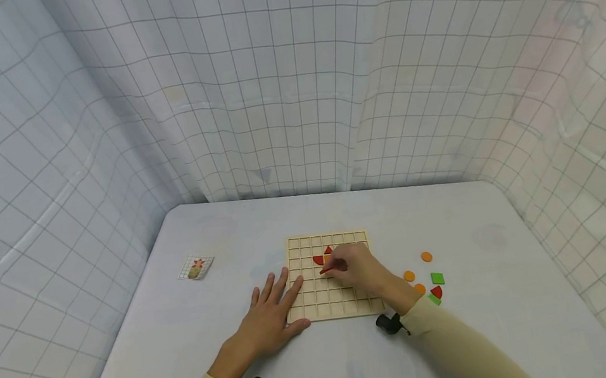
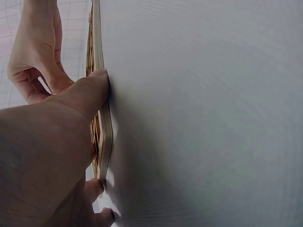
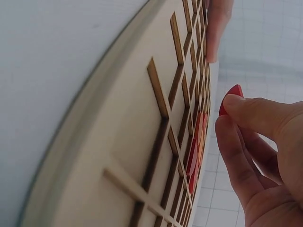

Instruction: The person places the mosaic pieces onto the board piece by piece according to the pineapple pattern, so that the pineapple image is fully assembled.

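Observation:
A pale wooden grid board (image 1: 319, 310) lies on the white table, several square cells across. On its upper middle sit a few red pieces (image 1: 318, 260) and an orange piece (image 1: 327, 260), partly covered by my right hand (image 1: 356, 266). Between thumb and fingertips that hand pinches a small red piece (image 3: 235, 91), held just above the board. My left hand (image 1: 269, 321) rests spread at the board's left side, its fingers straight. In the left wrist view, the left thumb (image 2: 92, 87) touches the board's side edge.
To the right of the board lie loose orange discs (image 1: 426, 257), green squares (image 1: 437, 278) and a red wedge (image 1: 436, 291). A small picture card (image 1: 196, 267) with a grid lies at the far left. Gridded white curtains (image 1: 278, 90) surround the table.

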The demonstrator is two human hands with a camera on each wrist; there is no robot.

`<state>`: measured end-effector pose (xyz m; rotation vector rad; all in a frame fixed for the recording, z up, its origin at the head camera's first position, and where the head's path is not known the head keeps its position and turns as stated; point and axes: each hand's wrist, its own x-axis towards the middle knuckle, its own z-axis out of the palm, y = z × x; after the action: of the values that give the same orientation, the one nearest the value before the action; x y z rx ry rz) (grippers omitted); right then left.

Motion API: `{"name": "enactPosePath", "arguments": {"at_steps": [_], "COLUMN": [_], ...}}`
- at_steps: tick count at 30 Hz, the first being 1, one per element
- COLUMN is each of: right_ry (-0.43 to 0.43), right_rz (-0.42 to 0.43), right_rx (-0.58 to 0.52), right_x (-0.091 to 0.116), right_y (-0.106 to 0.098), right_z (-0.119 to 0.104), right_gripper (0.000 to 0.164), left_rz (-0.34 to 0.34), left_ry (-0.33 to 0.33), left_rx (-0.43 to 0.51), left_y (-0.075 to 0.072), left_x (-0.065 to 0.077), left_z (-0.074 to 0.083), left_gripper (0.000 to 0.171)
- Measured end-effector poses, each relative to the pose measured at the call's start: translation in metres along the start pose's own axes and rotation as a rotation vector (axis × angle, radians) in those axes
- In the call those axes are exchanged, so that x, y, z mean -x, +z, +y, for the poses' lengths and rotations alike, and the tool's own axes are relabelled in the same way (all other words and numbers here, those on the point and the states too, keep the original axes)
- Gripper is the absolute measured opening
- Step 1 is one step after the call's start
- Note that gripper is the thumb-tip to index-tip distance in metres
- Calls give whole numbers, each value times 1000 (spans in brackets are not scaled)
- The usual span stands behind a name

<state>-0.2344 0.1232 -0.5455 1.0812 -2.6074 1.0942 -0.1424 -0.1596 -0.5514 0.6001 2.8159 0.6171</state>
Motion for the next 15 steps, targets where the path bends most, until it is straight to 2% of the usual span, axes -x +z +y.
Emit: {"name": "enactPosePath", "arguments": {"at_steps": [6,15], "right_ry": [25,76], "right_rz": [-46,-61], "right_rx": [-8,32], "right_x": [-3,-7], "right_y": [7,15], "right_z": [-2,-3], "right_gripper": [6,10], "left_rz": [-4,-7], "left_ry": [0,-6], "left_rx": [3,-2], "left_y": [1,-1], "left_x": [0,1], "left_z": [-1,1], "left_gripper": [90,91]}}
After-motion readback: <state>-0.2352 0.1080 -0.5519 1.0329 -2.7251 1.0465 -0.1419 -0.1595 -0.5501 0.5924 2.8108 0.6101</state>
